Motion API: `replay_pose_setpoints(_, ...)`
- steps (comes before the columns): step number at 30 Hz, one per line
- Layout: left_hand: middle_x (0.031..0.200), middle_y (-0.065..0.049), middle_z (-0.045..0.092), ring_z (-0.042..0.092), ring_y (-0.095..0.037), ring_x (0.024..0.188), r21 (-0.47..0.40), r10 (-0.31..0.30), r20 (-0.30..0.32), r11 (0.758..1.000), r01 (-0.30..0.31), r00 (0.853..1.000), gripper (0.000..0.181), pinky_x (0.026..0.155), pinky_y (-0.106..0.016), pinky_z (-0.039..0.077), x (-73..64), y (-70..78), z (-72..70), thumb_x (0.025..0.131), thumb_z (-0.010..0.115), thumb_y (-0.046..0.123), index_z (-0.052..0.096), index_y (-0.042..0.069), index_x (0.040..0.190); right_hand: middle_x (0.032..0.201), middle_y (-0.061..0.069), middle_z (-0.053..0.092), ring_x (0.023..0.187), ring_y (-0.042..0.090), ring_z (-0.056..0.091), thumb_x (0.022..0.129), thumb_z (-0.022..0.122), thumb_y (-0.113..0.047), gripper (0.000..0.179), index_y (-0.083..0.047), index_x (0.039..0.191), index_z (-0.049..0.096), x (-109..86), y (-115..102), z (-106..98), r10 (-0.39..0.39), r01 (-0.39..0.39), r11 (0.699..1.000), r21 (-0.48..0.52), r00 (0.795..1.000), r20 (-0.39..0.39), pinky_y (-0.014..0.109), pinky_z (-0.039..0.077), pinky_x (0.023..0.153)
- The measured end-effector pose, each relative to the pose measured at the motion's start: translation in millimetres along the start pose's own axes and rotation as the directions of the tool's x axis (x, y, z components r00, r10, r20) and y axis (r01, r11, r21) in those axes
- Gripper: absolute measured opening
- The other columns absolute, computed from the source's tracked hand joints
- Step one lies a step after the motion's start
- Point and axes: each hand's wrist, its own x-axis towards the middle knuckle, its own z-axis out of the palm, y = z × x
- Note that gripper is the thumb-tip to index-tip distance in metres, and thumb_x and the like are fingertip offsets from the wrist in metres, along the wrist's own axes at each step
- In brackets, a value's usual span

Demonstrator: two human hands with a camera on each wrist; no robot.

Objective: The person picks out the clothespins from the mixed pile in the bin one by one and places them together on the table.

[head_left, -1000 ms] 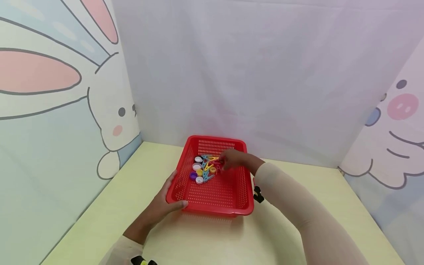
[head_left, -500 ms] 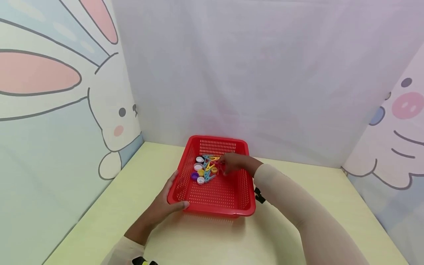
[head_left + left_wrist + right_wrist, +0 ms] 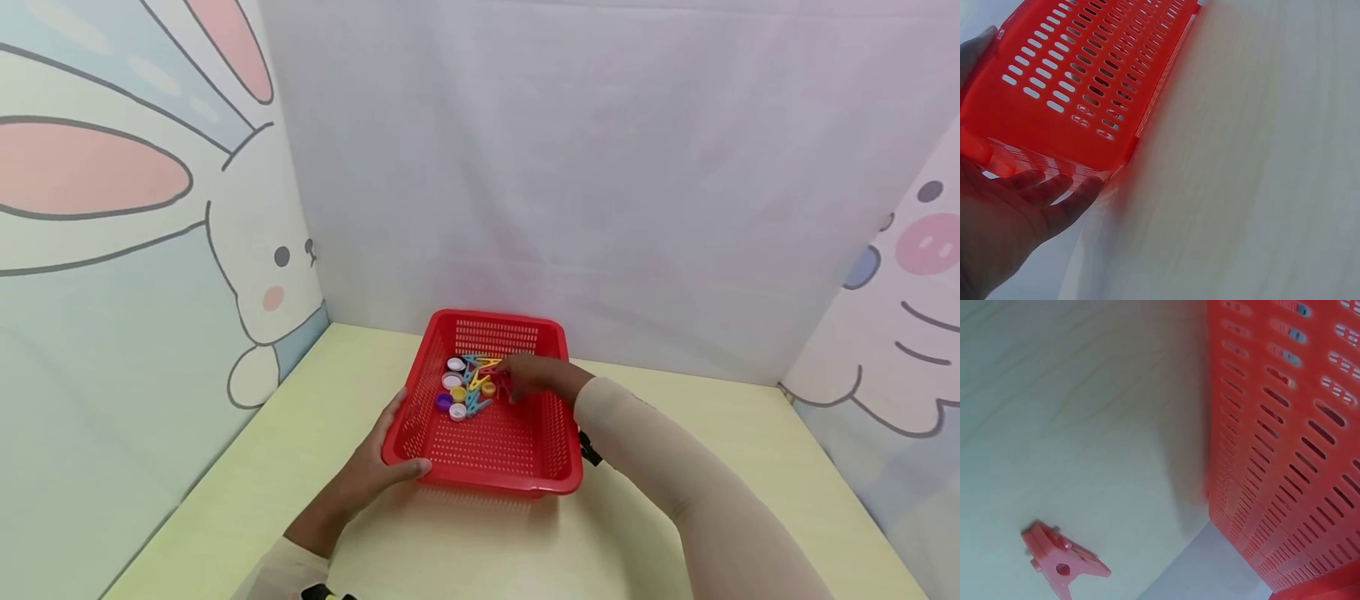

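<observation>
My left hand (image 3: 371, 467) grips the near left corner of a red plastic basket (image 3: 480, 482), thumb on the rim. In the left wrist view its fingers (image 3: 1075, 199) curl against the outside wall. My right hand (image 3: 528, 375) reaches down into the basket over the right wall, fingertips low among red clothespins (image 3: 505, 385). Whether they pinch one is too small to tell, and the right wrist view does not show this hand. Beside it lie blue clothespins (image 3: 474, 405), yellow clothespins (image 3: 477, 381) and several bottle caps, among them a purple cap (image 3: 444, 402) and a white cap (image 3: 457, 412).
The basket stands on a pale yellow table (image 3: 480, 550), its slotted walls rising around the small things. Outside its right wall, a red clothespin (image 3: 1060, 559) lies on the table. A white cloth (image 3: 570, 183) hangs behind, and cartoon-printed panels (image 3: 150, 375) flank both sides.
The right hand has shifted slightly within the basket, staying by the red clothespins. The left hand keeps its hold. The whole view has drifted slightly.
</observation>
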Motion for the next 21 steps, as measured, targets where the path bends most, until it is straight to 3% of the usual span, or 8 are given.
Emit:
replay_pose_setpoints(12, 0.172, -0.016, 0.036, 0.045, -0.045, 0.153, 0.010, -0.002, 0.003, 1.000, 0.002, 1.000, 0.121, 0.095, -0.047, 0.068, 0.2, 2.6, -0.5, 0.087, 0.092, 0.023, 0.010, 0.032, 0.175, 0.136, 0.006, 0.070, 0.123, 0.027, 0.068, 0.086, 0.093, -0.011, 0.070, -0.020, 0.149, 0.064, -3.5, -1.9, 1.3, 0.014, -0.015, 1.000, -0.016, 1.000, -0.019, 0.054, 0.061, 0.110)
replay_pose_setpoints(21, 0.171, -0.016, 0.037, 0.046, -0.044, 0.152, 0.004, -0.015, -0.007, 1.000, 0.015, 1.000, 0.120, 0.095, -0.047, 0.068, -3.4, 4.0, 1.4, 0.087, 0.091, 0.022, 0.010, 0.032, 0.175, 0.131, 0.005, 0.071, 0.119, 0.027, 0.071, 0.083, 0.094, -0.011, 0.074, -0.022, 0.150, 0.064, -0.8, -3.5, 5.5, 0.071, -0.071, 0.997, 0.026, 0.997, -0.005, 0.054, 0.065, 0.103)
